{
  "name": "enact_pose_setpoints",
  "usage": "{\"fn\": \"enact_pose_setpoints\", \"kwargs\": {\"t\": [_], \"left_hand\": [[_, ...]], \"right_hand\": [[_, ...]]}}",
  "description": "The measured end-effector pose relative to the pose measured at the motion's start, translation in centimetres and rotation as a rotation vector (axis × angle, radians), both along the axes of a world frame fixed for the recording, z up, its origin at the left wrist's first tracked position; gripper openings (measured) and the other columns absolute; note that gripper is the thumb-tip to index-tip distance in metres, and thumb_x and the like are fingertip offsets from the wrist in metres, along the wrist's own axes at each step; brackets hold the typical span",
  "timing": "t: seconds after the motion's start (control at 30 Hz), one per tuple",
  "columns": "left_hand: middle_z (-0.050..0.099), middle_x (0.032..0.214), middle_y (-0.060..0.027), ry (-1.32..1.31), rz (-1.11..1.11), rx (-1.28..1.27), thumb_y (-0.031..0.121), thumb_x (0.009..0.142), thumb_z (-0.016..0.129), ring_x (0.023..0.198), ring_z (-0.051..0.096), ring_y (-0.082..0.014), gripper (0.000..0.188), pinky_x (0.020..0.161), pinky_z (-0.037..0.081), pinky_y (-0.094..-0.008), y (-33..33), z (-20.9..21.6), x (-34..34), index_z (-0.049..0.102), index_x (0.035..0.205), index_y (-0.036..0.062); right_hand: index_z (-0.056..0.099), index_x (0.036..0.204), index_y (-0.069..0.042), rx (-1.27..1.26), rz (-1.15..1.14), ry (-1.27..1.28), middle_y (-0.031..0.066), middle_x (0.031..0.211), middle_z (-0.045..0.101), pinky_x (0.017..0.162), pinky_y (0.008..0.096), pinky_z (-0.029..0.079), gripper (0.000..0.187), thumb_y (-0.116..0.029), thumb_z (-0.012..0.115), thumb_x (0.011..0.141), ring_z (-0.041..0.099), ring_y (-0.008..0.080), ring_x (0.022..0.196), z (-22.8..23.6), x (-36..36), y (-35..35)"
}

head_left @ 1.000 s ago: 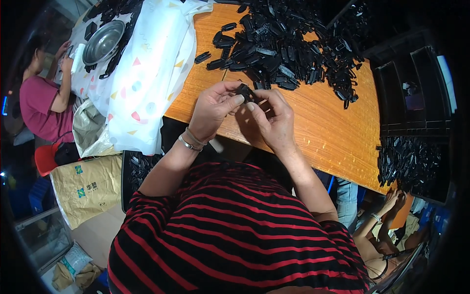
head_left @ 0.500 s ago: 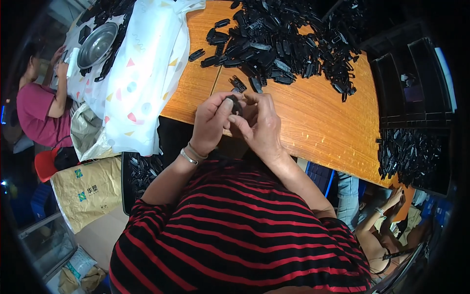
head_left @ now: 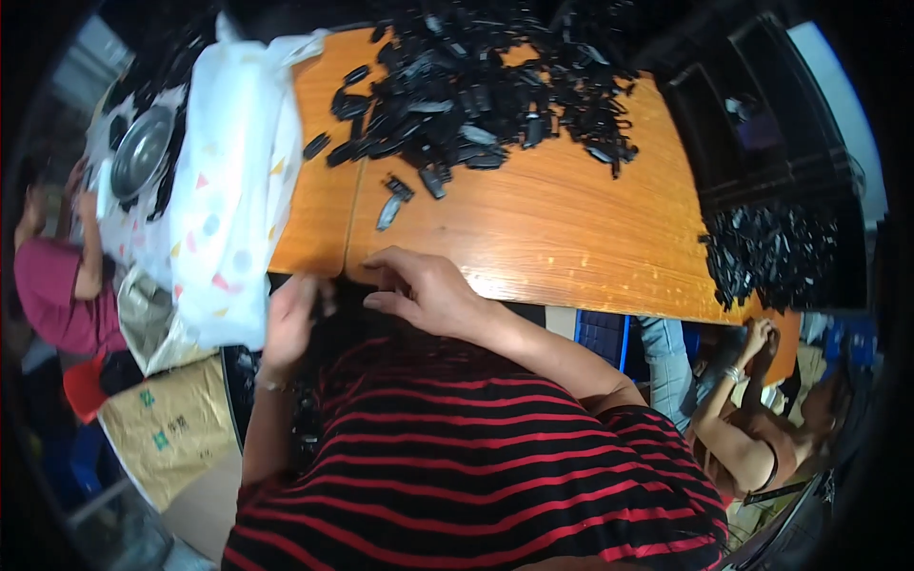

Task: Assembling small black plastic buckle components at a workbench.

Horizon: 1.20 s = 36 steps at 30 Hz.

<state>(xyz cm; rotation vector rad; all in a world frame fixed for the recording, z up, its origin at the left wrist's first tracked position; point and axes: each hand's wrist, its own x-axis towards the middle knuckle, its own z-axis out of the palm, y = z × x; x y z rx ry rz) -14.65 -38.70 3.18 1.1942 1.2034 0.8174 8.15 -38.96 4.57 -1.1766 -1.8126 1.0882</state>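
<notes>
My right hand (head_left: pixel 424 290) is over the near edge of the wooden table (head_left: pixel 552 233). Its fingers are bent loosely, thumb apart from them, and nothing shows between them. Farther left, my left hand (head_left: pixel 290 324) is low beside the white plastic sheet, smeared by motion, so its grip is unclear. A dark blur lies by its fingertips. Beyond my right hand lie a shiny grey-black plastic part (head_left: pixel 388 212) and a small black clip-like part (head_left: pixel 399 187). A large heap of black plastic parts (head_left: pixel 466 100) covers the table's far side.
White patterned plastic sheeting (head_left: pixel 224 200) drapes at the left, with a metal bowl (head_left: pixel 143 152) beyond it. A brown paper sack (head_left: pixel 171 428) stands lower left. More black parts (head_left: pixel 771 252) fill a spot at the right. A person (head_left: pixel 62 276) sits left, another (head_left: pixel 752 428) right.
My hands have come apart, the left moving down and left toward the table's edge. The dark part they held together is no longer visible between them. The whole view has shifted.
</notes>
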Motion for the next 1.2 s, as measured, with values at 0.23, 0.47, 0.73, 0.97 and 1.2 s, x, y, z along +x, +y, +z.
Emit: {"fn": "enact_pose_setpoints", "kwargs": {"t": [0.23,0.47,0.73,0.97,1.2], "left_hand": [[0.068,0.091,-0.0199,1.043,0.072,0.316,0.029,0.094,0.055,0.082,0.065,-0.0365,0.030,0.073,0.050,-0.0435,-3.5,-12.8,-13.5,0.064,0.103,0.0024],[0.064,0.080,-0.0198,1.244,-0.428,0.048,0.032,0.089,0.059,0.077,0.061,-0.0411,0.028,0.067,0.048,-0.0488,-2.5,-5.4,-8.7,0.064,0.088,0.0038],[0.063,0.086,-0.0146,0.595,-0.068,0.692,0.011,0.085,0.065,0.081,0.063,-0.0326,0.011,0.068,0.050,-0.0366,3.7,1.0,3.5,0.062,0.093,0.0035],[0.056,0.086,-0.0136,0.715,-0.072,0.879,0.011,0.077,0.072,0.074,0.060,-0.0343,0.017,0.063,0.050,-0.0398,6.0,-0.3,8.3,0.061,0.088,0.0024],[0.058,0.084,-0.0115,0.559,-0.041,0.771,0.008,0.078,0.071,0.067,0.060,-0.0264,0.013,0.060,0.049,-0.0347,6.0,-0.8,8.5,0.062,0.085,0.0019]], "right_hand": [[0.066,0.101,0.000,0.005,-0.617,-0.283,0.0107,0.086,0.069,0.067,0.0308,0.052,0.022,-0.014,0.071,0.084,0.065,0.0182,0.073,-0.7,15.2,3.6],[0.065,0.102,-0.005,0.268,-0.861,-0.967,0.0186,0.100,0.060,0.068,0.0474,0.052,0.023,-0.014,0.070,0.081,0.063,0.0399,0.080,-1.3,23.7,5.2],[0.062,0.098,-0.006,0.292,-0.663,-1.027,0.0178,0.100,0.061,0.069,0.0476,0.051,0.020,-0.019,0.067,0.084,0.062,0.0397,0.083,-1.2,23.5,6.6],[0.059,0.099,-0.003,0.269,-0.518,-0.898,0.0160,0.096,0.060,0.064,0.0441,0.050,0.016,-0.013,0.064,0.089,0.062,0.0384,0.079,-0.4,16.7,3.0],[0.058,0.102,-0.001,0.258,-0.522,-0.602,0.0170,0.091,0.062,0.065,0.0400,0.051,0.019,-0.014,0.064,0.089,0.064,0.0325,0.076,0.1,13.1,2.6]]}}
